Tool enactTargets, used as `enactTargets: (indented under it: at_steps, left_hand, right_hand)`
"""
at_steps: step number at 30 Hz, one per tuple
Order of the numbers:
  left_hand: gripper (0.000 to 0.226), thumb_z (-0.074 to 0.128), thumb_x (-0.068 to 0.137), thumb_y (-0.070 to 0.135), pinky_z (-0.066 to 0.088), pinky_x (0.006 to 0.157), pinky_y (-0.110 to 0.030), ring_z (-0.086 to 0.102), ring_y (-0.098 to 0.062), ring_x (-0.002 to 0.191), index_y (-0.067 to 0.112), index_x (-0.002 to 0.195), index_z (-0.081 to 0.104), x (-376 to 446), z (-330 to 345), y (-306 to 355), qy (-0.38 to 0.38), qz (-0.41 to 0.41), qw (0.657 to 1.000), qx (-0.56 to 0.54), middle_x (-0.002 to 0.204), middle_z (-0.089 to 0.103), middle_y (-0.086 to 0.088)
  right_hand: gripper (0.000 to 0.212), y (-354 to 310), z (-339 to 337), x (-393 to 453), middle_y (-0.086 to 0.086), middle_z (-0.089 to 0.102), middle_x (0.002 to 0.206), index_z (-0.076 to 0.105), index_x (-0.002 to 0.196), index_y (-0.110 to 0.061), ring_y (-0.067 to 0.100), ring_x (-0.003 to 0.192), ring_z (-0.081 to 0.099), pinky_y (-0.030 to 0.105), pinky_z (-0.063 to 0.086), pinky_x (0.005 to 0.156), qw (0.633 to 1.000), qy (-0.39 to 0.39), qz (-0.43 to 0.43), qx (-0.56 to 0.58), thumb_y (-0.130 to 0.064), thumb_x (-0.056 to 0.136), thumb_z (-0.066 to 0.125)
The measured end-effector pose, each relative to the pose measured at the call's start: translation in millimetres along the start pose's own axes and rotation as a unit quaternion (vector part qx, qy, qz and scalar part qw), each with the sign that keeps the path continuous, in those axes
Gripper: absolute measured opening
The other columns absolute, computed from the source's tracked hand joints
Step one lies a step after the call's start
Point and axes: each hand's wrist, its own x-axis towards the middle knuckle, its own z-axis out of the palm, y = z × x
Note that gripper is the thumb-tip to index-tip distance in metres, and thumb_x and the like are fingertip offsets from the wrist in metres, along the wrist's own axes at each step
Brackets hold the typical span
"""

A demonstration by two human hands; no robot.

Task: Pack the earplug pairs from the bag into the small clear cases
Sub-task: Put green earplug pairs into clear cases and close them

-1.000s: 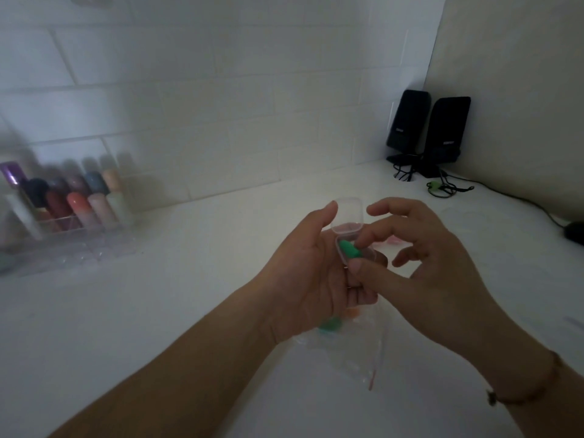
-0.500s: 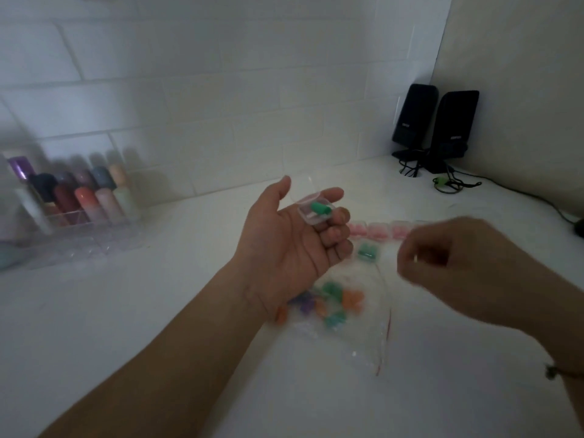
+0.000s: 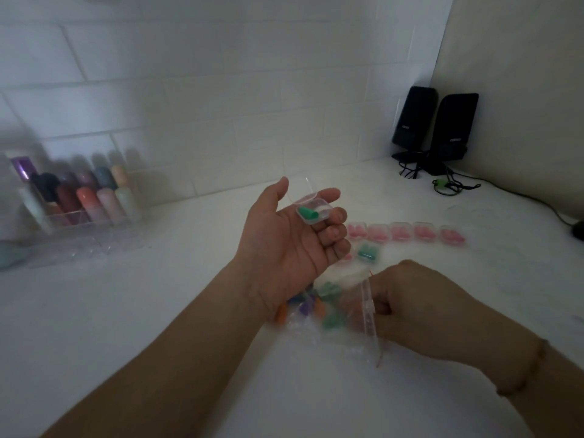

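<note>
My left hand (image 3: 290, 245) is palm up above the table, its fingers curled under a small clear case (image 3: 314, 211) with its lid open. One green earplug (image 3: 308, 212) lies in that case. Below the hand lies the clear zip bag (image 3: 335, 314) with several green, orange and purple earplugs inside. My right hand (image 3: 417, 305) is at the bag's mouth, fingers curled and reaching in; what the fingertips touch is hidden. A row of closed cases with pink earplugs (image 3: 407, 233) sits on the table behind, with one case of green earplugs (image 3: 366, 251) in front of the row.
A clear organiser with coloured tubes (image 3: 82, 207) stands at the back left by the tiled wall. Two black speakers (image 3: 436, 131) with cables stand in the back right corner. A dark object (image 3: 578, 230) lies at the right edge.
My right hand left the case after placing the green earplug and dropped to the bag's mouth. My left hand turned palm up with the open case and rose slightly.
</note>
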Motion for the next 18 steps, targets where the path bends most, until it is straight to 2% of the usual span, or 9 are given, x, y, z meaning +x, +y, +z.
enactTargets:
  at_steps: [2, 4, 6, 9, 12, 14, 15, 17, 18]
  left_hand:
    - [0.054, 0.035, 0.093, 0.051, 0.034, 0.062, -0.031, 0.039, -0.019, 0.061, 0.003, 0.101, 0.057, -0.1, 0.4, -1.4, -0.001, -0.003, 1.000, 0.001, 0.077, 0.044, -0.010]
    - [0.053, 0.035, 0.092, 0.051, 0.034, 0.062, -0.031, 0.038, -0.019, 0.061, 0.003, 0.102, 0.056, -0.2, 0.9, -2.3, -0.003, -0.004, 1.000, 0.001, 0.077, 0.043, -0.010]
    - [0.053, 0.036, 0.092, 0.051, 0.033, 0.062, -0.031, 0.037, -0.019, 0.062, 0.003, 0.102, 0.056, -0.5, 1.3, -1.9, -0.004, -0.003, 1.000, 0.001, 0.078, 0.042, -0.010]
    - [0.052, 0.035, 0.092, 0.050, 0.033, 0.063, -0.031, 0.037, -0.019, 0.061, 0.003, 0.101, 0.056, -1.1, 2.5, -1.6, -0.008, -0.005, 1.000, 0.010, 0.076, 0.044, -0.010]
    - [0.052, 0.035, 0.092, 0.050, 0.034, 0.062, -0.031, 0.039, -0.019, 0.059, 0.004, 0.102, 0.056, -2.1, 4.0, -3.4, -0.016, -0.014, 1.000, 0.022, 0.075, 0.048, -0.011]
    - [0.051, 0.036, 0.091, 0.050, 0.034, 0.061, -0.031, 0.040, -0.019, 0.059, 0.004, 0.103, 0.056, -2.8, 5.2, -5.4, -0.022, -0.026, 0.999, 0.028, 0.075, 0.049, -0.012]
    - [0.051, 0.037, 0.090, 0.049, 0.035, 0.061, -0.031, 0.041, -0.020, 0.059, 0.004, 0.104, 0.056, -3.2, 5.9, -6.3, -0.027, -0.032, 0.999, 0.032, 0.074, 0.050, -0.012]
    - [0.052, 0.038, 0.089, 0.050, 0.036, 0.061, -0.031, 0.042, -0.020, 0.058, 0.004, 0.106, 0.056, -4.3, 7.6, -8.8, -0.041, -0.047, 0.997, 0.046, 0.073, 0.052, -0.014]
    - [0.053, 0.039, 0.088, 0.050, 0.036, 0.062, -0.031, 0.043, -0.020, 0.058, 0.003, 0.107, 0.057, -4.9, 8.5, -10.2, -0.049, -0.053, 0.996, 0.057, 0.073, 0.053, -0.014]
  right_hand:
    - [0.025, -0.3, 5.1, 1.4, -0.010, 0.051, 0.055, 0.071, 0.095, -0.036, 0.006, 0.052, 0.045, 0.021, 0.040, 0.057, 0.999, 0.024, -0.002, -0.043, -0.055, 0.085, 0.059]
    - [0.029, -1.4, 8.4, 1.9, -0.006, 0.046, 0.057, 0.069, 0.094, -0.032, 0.008, 0.056, 0.043, 0.027, 0.047, 0.066, 0.996, 0.034, -0.002, -0.078, -0.057, 0.086, 0.056]
    - [0.024, -3.0, 4.2, -0.3, -0.006, 0.044, 0.055, 0.068, 0.092, -0.032, 0.008, 0.054, 0.042, 0.024, 0.045, 0.062, 0.997, 0.024, -0.022, -0.067, -0.053, 0.086, 0.059]
    - [0.007, 9.2, -20.4, -6.8, -0.011, 0.057, 0.056, 0.071, 0.088, -0.034, 0.004, 0.048, 0.047, 0.014, 0.037, 0.051, 0.996, -0.020, -0.030, 0.088, -0.036, 0.082, 0.071]
    - [0.011, 27.9, -53.1, -20.2, -0.005, 0.072, 0.073, 0.070, 0.085, -0.034, 0.002, 0.054, 0.059, 0.014, 0.046, 0.052, 0.976, -0.067, -0.016, 0.206, -0.039, 0.075, 0.072]
    - [0.016, 37.2, -62.6, -23.8, 0.008, 0.074, 0.076, 0.072, 0.082, -0.026, 0.017, 0.058, 0.067, 0.021, 0.054, 0.055, 0.957, -0.027, -0.021, 0.289, -0.034, 0.068, 0.074]
    - [0.014, 40.3, -63.0, -22.8, 0.013, 0.072, 0.073, 0.072, 0.080, -0.022, 0.023, 0.057, 0.067, 0.025, 0.055, 0.054, 0.943, 0.007, -0.031, 0.330, -0.025, 0.066, 0.074]
    - [0.015, 41.7, -57.2, -18.1, 0.016, 0.069, 0.066, 0.070, 0.077, -0.017, 0.026, 0.052, 0.063, 0.027, 0.053, 0.052, 0.906, 0.086, -0.068, 0.409, -0.009, 0.065, 0.072]
    - [0.017, 39.9, -52.7, -15.1, 0.014, 0.067, 0.063, 0.070, 0.078, -0.017, 0.025, 0.050, 0.060, 0.025, 0.051, 0.052, 0.884, 0.118, -0.085, 0.444, -0.009, 0.064, 0.073]
